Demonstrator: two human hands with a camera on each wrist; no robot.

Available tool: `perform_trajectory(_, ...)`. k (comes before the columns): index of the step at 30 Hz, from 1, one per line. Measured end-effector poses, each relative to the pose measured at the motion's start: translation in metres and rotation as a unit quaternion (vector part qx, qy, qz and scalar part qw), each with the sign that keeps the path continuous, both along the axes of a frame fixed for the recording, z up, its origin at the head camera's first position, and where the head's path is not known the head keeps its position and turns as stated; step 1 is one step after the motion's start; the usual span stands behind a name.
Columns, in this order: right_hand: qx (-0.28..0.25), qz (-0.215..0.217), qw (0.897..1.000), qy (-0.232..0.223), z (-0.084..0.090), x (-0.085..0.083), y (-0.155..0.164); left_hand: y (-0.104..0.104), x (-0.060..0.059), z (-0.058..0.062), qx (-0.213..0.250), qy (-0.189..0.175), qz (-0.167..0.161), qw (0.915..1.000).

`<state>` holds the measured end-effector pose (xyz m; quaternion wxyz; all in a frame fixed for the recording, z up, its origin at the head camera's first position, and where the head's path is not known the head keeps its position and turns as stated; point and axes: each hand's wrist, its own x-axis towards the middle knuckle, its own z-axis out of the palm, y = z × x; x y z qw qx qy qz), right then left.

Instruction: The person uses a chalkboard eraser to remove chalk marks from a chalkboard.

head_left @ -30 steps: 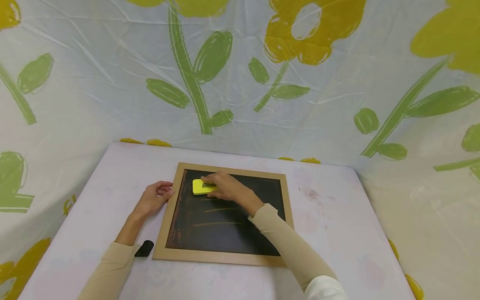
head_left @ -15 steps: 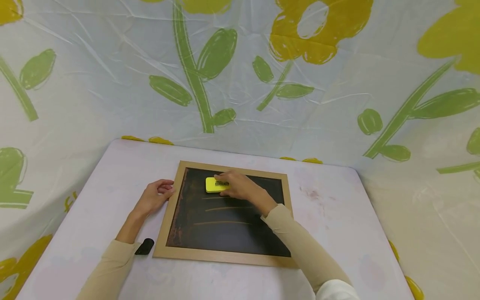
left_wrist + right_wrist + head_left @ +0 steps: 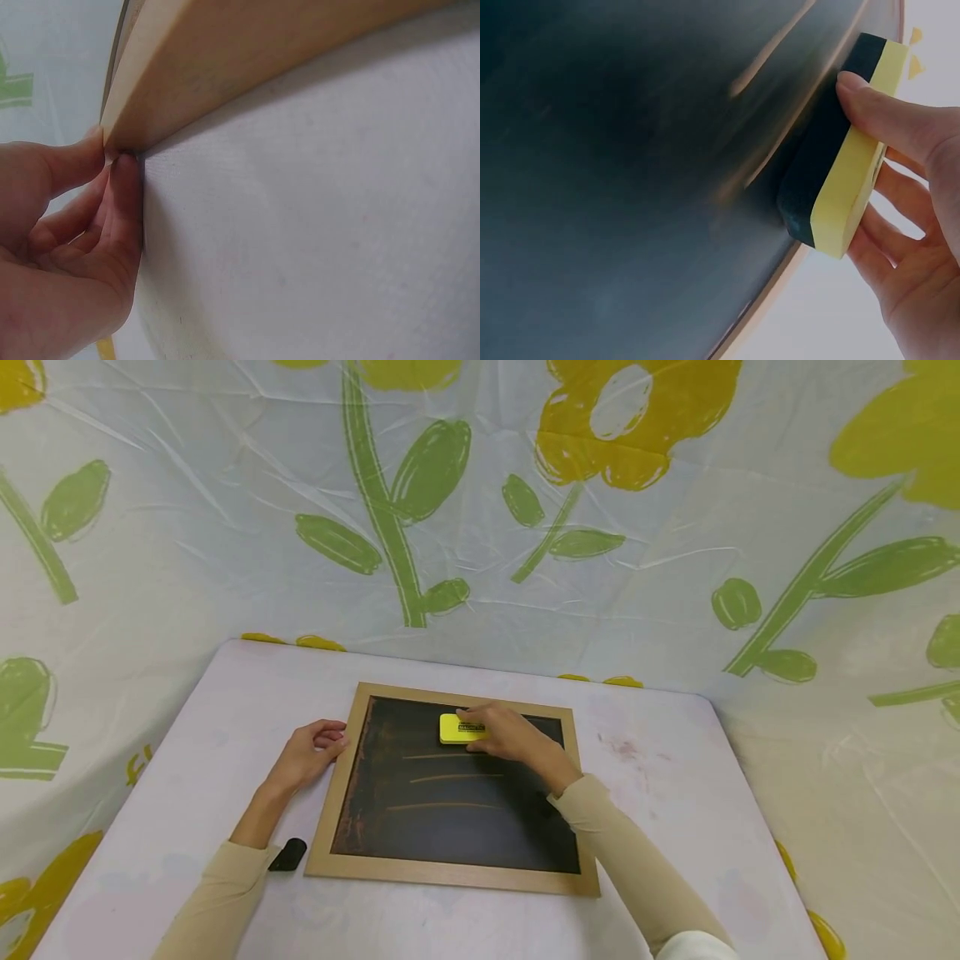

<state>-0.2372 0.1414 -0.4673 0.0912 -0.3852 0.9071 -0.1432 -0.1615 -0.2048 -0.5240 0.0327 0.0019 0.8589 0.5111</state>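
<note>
The eraser [image 3: 452, 729] is pinched at its sides by the right hand [image 3: 516, 735], presumably so the dark layer [image 3: 817, 161] meets the upper chalkboard [image 3: 442, 835], whose left edge [image 3: 341, 777] is pinched by the left hand [image 3: 304, 758], seemingly against sliding.

From the head, here's the yellow eraser [image 3: 453, 729], its three o'clock end behind the right hand [image 3: 517, 737], its print [image 3: 472, 726] too small to read! At four o'clock the right sleeve [image 3: 637, 860] hides a stretch of wooden frame [image 3: 450, 876]. By the left sleeve [image 3: 225, 885] at seven, a black object [image 3: 291, 853] is too indistinct to name. The counter [image 3: 675, 793] runs out of view at six; flowers [image 3: 570, 427] at twelve get clipped.
</note>
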Motion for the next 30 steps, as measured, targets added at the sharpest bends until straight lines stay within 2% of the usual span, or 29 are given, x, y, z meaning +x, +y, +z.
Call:
perform_trajectory(23,-0.004,-0.086,0.996,-0.015,-0.001,0.007,0.067,0.0,-0.001,-0.002,0.003,-0.007,0.0,1.0)
perform_trajectory(30,-0.018,-0.081,0.996,-0.009,-0.001,0.01,0.074,-0.003,-0.002,-0.003,0.002,-0.007,-0.003,1.0)
